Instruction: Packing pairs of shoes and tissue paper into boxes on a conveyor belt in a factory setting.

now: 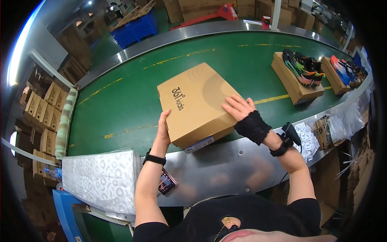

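Note:
A brown cardboard shoebox (197,101) with a closed lid sits at a slant on the near side of the green conveyor belt (109,101). Dark printing marks its lid, and a blue and white label shows low on its near side. My left hand (162,127) grips the box's left end; the thumb is at the lid's edge and most fingers are hidden. Across the lid's right corner lies my right hand (244,111) in a black fingerless cuff, its fingers stretched out and resting flat on the cardboard.
Right along the belt, sneakers (304,66) rest on one shoebox and brighter shoes (342,70) on another. Nearer are white paper slips (307,141). Patterned tissue sheets (100,177) and a phone (167,182) lie near left on the metal ledge (213,169). Stacked shoeboxes (44,113) stand far left.

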Tool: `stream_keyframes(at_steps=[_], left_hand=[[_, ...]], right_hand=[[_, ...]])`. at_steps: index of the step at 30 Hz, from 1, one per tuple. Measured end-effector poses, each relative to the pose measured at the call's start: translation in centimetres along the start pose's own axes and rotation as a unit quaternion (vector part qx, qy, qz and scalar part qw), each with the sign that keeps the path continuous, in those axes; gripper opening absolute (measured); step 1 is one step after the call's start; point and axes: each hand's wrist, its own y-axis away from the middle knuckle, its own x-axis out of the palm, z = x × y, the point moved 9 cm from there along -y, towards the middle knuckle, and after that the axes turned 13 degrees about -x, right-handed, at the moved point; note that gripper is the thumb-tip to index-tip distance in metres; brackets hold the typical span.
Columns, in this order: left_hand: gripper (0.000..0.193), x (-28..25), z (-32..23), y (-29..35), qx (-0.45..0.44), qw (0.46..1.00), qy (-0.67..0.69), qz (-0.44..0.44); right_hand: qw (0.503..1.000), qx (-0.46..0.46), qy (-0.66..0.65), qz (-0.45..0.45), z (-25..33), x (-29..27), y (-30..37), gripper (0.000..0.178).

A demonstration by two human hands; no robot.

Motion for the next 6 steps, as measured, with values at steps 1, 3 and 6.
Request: stream_keyframes(at_steps=[1,3,6], left_hand=[[0.053,0.0,-0.1,1.1,0.005,1.0,0.008,-0.003],[0.052,-0.3,-0.3,3.6,0.026,0.999,0.031,0.004],[0.066,-0.5,-3.2,9.1,0.141,0.988,0.033,0.053]], right_hand=[[0.999,-0.028,-0.002,-0.023,1.0,-2.2,-0.4,0.043],[0.992,-0.084,0.021,-0.09,3.1,-5.2,-0.6,0.042],[0.976,-0.111,0.046,-0.183,5.2,-6.8,0.3,0.054]])
